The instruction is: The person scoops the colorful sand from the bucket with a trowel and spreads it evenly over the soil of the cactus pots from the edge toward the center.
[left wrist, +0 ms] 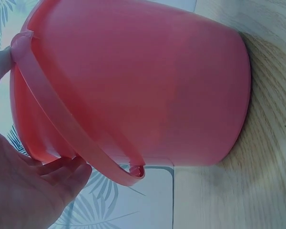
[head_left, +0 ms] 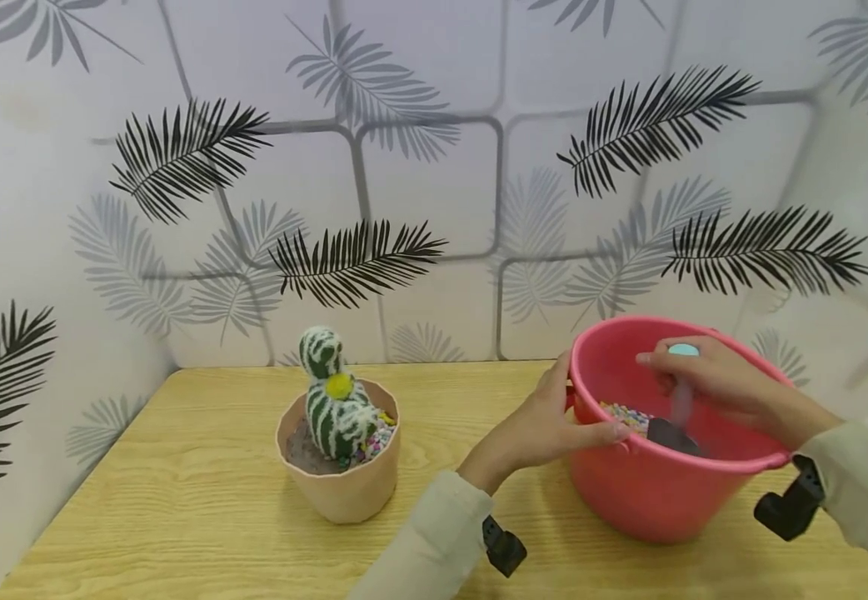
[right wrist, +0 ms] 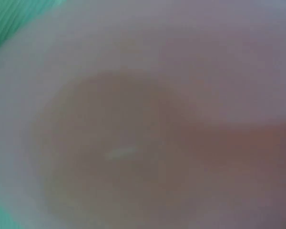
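A pink bucket [head_left: 640, 500] stands on the wooden table at the right, its opening tilted toward me. My left hand [head_left: 531, 425] grips the near left rim, thumb along the edge; in the left wrist view its fingers [left wrist: 71, 174] hook over the rim beside the hanging bucket handle [left wrist: 57, 112]. Inside the bucket, my right hand [head_left: 715, 375] holds a small hand shovel [head_left: 670, 435] by its teal-topped grip, blade pointing down. Colorful pebbles [head_left: 621, 415] lie next to the blade. Blur fills the right wrist view.
Left of the bucket, a peach flowerpot [head_left: 344, 496] holds a knitted-looking cactus [head_left: 327, 408] with a yellow flower, dark soil on one side and colorful pebbles on the other. The wooden table [head_left: 179, 500] ends at a leaf-patterned wall [head_left: 434, 192].
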`<state>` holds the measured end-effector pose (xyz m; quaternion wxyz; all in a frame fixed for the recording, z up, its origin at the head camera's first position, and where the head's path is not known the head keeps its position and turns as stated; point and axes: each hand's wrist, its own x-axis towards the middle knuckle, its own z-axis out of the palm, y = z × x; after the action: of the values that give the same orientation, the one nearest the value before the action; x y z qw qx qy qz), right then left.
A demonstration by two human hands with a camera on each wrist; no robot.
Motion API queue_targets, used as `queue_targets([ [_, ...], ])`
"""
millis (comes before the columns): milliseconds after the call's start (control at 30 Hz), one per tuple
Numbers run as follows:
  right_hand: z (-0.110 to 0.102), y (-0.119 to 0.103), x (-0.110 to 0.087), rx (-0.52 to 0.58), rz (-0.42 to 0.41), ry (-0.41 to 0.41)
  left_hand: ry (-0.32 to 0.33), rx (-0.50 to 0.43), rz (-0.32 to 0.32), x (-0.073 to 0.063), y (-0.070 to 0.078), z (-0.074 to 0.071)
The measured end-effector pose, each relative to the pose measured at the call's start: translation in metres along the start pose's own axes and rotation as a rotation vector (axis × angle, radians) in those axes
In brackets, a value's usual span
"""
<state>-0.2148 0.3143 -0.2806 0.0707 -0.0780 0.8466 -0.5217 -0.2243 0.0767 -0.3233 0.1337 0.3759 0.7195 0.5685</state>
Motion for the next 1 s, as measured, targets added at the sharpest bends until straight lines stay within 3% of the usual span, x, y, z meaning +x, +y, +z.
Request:
queue_targets([
  [200,-0.001,-0.004,-0.001,0.114,0.015,0.139,0.011,-0.012,0.002,-0.001,-0.002,0.0],
  [367,-0.001,-0.002,-0.001,-0.015,-0.05,0.258,0.0,-0.011,0.02,0.0,-0.001,0.0],
  [467,0.002,-0.002,0.0,-0.128,-0.095,0.286,-0.002,0.001,0.01,0.0,-0.001,0.0],
  [633,0.007,-0.004,0.004,-0.227,-0.129,0.206,0.003,0.017,0.003,0.001,-0.002,-0.001],
  [833,0.008,-0.006,0.005,-0.081,-0.066,0.045,0.014,0.007,0.03,0.003,-0.002,-0.002],
  [1000,0.013,-0.009,0.0,0.032,-0.096,0.032,0.007,0.01,0.033,0.002,-0.002,-0.002],
])
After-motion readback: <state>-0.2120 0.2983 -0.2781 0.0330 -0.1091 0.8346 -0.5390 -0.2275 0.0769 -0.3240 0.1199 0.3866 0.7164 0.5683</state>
